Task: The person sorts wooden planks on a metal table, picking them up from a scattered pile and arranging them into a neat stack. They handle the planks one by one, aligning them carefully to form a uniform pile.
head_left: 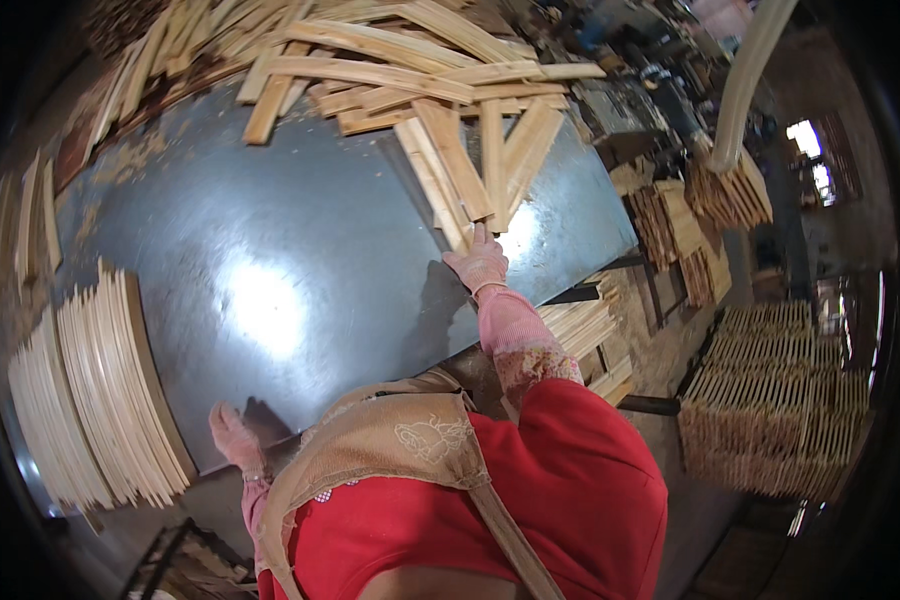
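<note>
My right hand (pixel 480 262), in a pale pink glove, reaches across the metal-topped table (pixel 190 250). Its thumb and fingers are around the near end of a pale wooden slat (pixel 433 185). Against the fingertips lies the end of another slat (pixel 452 160), and more slats (pixel 492 150) fan out beyond it. My left hand (pixel 235 437), gloved too, is at the table's near edge with its fingers stretched out and nothing in it. Closest to it is a neat row of stacked slats (pixel 120 385) on the left.
A loose heap of slats (pixel 400 75) covers the far side of the table. Stacked wood blocks (pixel 675 235) stand beyond its right end, under a thick hose (pixel 755 85). Farther right is a large pile of slats (pixel 775 400). More pieces (pixel 585 330) lie below the right edge.
</note>
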A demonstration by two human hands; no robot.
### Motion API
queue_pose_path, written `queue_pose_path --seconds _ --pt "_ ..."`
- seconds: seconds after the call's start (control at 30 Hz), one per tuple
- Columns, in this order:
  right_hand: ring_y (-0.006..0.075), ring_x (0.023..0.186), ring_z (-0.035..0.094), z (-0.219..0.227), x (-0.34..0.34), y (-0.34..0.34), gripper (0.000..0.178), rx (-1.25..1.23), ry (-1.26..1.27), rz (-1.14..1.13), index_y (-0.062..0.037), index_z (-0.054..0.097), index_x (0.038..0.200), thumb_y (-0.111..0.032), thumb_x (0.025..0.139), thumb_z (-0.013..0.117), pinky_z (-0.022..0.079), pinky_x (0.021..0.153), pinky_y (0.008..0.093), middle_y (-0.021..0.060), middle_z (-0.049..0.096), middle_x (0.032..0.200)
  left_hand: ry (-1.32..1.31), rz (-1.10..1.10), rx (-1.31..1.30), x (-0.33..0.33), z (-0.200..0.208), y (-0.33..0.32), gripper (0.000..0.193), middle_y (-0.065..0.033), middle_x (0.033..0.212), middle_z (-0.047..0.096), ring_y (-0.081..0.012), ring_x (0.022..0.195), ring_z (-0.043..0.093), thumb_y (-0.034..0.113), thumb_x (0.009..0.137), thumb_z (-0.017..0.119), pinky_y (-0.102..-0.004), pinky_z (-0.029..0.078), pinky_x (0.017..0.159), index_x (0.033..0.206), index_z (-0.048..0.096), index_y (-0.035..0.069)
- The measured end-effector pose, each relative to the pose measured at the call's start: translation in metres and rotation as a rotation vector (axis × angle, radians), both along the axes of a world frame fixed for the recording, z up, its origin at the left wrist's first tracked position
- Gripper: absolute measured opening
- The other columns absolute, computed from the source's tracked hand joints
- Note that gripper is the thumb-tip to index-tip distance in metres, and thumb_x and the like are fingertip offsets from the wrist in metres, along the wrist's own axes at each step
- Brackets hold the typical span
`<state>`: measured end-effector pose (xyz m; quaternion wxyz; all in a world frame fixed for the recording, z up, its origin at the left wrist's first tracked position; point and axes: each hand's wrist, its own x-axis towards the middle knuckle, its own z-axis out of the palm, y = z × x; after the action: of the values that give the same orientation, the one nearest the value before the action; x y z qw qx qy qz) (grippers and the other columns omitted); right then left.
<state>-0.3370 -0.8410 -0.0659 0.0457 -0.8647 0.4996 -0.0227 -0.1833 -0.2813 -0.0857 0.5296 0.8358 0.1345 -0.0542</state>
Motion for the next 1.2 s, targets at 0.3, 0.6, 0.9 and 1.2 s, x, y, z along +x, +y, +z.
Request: queue_pose_path --seconds 0.3,0.6,0.9,1.2 --pt "0.0366 0.099 0.073 -0.003 0.041 0.031 0.049 0.574 -0.319 0.409 -0.0127 0.07 0.12 -0.051 0.091 0.072 0.055 0.09 0.049 0.0195 0.075 0.104 0.722 -0.567 -0.561 0.025 0.018 -0.339 0.057 -0.0084 0.104 0.072 -0.0209 0.089 0.069 0.056 0.107 0.057 -0.0372 0.058 0.083 0.133 0.066 0.006" --pt "0.05 0.12 0.062 0.042 0.117 -0.123 0.094 0.378 -0.114 0.139 -0.0075 0.037 0.161 -0.038 0.085 0.081 0.052 0.104 0.0516 0.0276 0.062 0.137 0.939 -0.416 -0.55 0.052 0.026 -0.374 0.085 -0.0066 0.065 0.058 -0.0174 0.044 0.053 0.08 0.101 0.044 -0.0371 0.054 0.041 0.131 0.064 0.003" --pt "0.0481 0.104 0.07 0.012 0.103 0.098 0.063 1.24 -0.251 0.644 -0.0146 0.047 0.158 -0.054 0.108 0.049 0.056 0.094 0.0508 0.0305 0.072 0.112 1.078 -0.466 -0.501 0.099 0.028 -0.312 0.062 -0.0124 0.118 0.072 -0.0239 0.1 0.068 0.054 0.105 0.063 -0.041 0.058 0.091 0.137 0.066 0.001" --pt "0.0343 0.115 0.07 0.057 0.286 -0.106 0.043 0.434 -0.533 0.762 -0.0033 0.066 0.138 -0.026 0.101 0.069 0.055 0.1 0.0405 0.02 0.074 0.121 0.6 -0.712 -0.027 0.127 0.073 -0.154 0.061 -0.0121 0.107 0.079 -0.0186 0.099 0.073 0.037 0.083 0.088 -0.0372 0.058 0.089 0.126 0.072 -0.004"
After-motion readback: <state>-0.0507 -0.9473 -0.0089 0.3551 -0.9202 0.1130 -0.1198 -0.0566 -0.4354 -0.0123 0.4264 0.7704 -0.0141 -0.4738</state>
